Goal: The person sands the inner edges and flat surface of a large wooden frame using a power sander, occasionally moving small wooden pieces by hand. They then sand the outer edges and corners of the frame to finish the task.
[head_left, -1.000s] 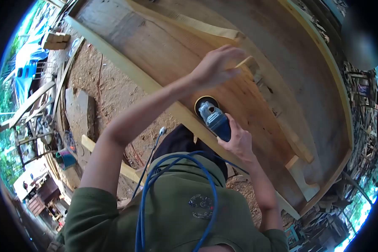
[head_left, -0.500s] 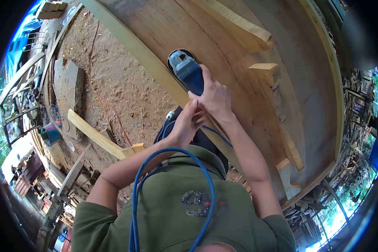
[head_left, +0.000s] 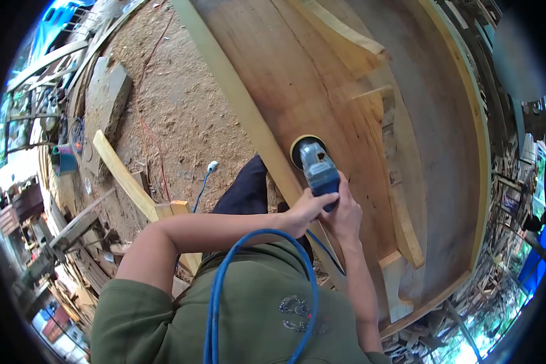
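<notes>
An angle grinder with a grey head and dark blue body sits over the reddish-brown inner planking of a boat-like wooden hull. Its round, yellow-rimmed sanding disc is on or just above the wood, near the long edge beam. Around the rear of the body, my right hand is closed on the far side. My left hand grips the same end from the left, thumb over the top. A blue power cord runs below the hands; another length loops over my shirt.
Curved wooden ribs and a lower rib stand inside the hull. On the sawdust-covered ground lie a white plug connector, an orange cord, a curved timber and a thick slab. Scrap wood is piled at left.
The grinder and both hands have moved toward my body and to the right along the planking. My left hand has come onto the grinder's rear. The white connector is now fully visible on the ground.
</notes>
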`<action>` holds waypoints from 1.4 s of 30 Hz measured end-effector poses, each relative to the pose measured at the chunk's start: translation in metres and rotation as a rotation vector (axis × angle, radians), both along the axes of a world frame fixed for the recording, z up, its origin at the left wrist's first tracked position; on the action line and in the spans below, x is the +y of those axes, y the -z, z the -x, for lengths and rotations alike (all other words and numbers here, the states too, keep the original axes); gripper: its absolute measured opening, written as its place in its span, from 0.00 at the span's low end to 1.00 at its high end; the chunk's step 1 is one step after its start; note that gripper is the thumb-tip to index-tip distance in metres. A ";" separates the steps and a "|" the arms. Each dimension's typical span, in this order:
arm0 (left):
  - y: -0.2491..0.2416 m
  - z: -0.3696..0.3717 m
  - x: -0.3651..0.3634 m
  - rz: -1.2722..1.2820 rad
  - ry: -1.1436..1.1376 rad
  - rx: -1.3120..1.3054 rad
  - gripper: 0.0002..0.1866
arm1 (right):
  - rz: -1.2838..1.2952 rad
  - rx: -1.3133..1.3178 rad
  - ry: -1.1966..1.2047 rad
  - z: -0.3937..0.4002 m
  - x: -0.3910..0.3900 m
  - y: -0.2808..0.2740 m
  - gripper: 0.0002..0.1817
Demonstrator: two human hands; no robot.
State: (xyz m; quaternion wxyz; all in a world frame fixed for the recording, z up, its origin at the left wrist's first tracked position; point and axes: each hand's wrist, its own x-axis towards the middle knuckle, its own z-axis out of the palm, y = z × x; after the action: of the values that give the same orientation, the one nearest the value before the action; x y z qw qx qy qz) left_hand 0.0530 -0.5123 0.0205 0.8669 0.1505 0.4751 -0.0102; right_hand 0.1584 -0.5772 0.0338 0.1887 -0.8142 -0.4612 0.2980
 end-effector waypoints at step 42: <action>0.024 -0.050 -0.121 -0.280 -0.202 -0.032 0.19 | 0.022 -0.046 0.088 -0.032 -0.116 0.017 0.41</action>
State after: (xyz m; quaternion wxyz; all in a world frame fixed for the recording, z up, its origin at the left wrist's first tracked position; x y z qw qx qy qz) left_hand 0.1034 -0.6331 -0.0037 0.8415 0.2215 0.4708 0.1454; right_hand 0.1900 -0.6932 0.0169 0.1820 -0.8423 -0.4259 0.2755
